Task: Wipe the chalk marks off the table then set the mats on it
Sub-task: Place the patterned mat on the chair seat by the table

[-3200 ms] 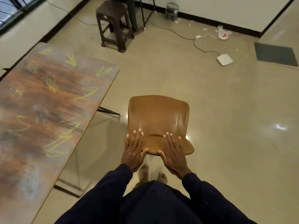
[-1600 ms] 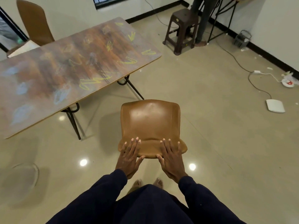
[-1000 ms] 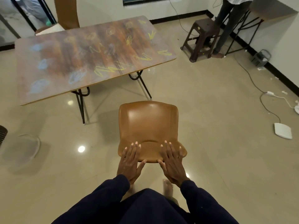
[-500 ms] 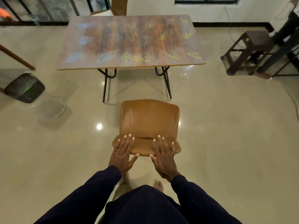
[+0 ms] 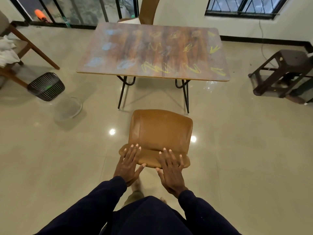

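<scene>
The wooden table [image 5: 152, 48] stands ahead of me, its top covered in yellow chalk marks [image 5: 155, 68] on the near and right parts and blue smudges [image 5: 94, 61] on the left. Between me and the table is a brown chair [image 5: 160, 131], its seat facing the table. My left hand [image 5: 129, 164] and my right hand [image 5: 171, 168] lie flat with straight fingers on top of the chair's backrest, thumbs under its near edge. No mats or cloth are in my hands.
A second brown chair [image 5: 149, 10] stands behind the table. A dark slatted basket [image 5: 46, 86] and a clear bowl [image 5: 68, 108] lie on the floor at left, beside a wooden chair [image 5: 18, 48] holding white cloth [image 5: 7, 51]. A dark stool [image 5: 282, 72] stands at right.
The view has swung round so the table now lies straight ahead, and the chair under my hands has turned with me. Both hands stay flat on the backrest.
</scene>
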### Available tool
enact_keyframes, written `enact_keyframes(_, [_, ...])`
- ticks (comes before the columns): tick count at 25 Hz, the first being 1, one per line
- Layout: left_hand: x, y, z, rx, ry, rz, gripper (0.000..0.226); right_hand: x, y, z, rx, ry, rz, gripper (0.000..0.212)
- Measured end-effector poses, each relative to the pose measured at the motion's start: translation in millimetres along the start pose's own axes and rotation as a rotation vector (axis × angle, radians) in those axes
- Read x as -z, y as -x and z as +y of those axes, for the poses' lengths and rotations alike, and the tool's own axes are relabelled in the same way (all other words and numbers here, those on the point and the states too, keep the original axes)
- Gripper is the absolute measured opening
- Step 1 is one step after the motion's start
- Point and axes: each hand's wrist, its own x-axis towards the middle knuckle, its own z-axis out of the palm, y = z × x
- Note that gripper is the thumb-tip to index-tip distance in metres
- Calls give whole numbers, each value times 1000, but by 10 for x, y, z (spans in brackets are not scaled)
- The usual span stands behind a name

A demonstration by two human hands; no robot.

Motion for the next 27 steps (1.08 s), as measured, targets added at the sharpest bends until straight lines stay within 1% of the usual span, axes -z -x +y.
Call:
enact_keyframes(5, [-27,-219,-29,-1,29,7,74,91,-282,179,41,16,-30,70])
enact_keyframes(10, [-10,-425,-46,14,50,81,73,178,-552,285,75,36,-60,76])
enact_keyframes(16, [98,-922,-431,41,42,39,74,244,-1175,188,62,24,-133,80])
enact_keyframes(21, [118,-1219,-839,3,3,1,77,204,-1571,15,11,-8,-111,80])
enact_keyframes(27, [203,-1583,-1155,-46,-12,-18,75,197,-1916,-106,-56,-32,-126,81])
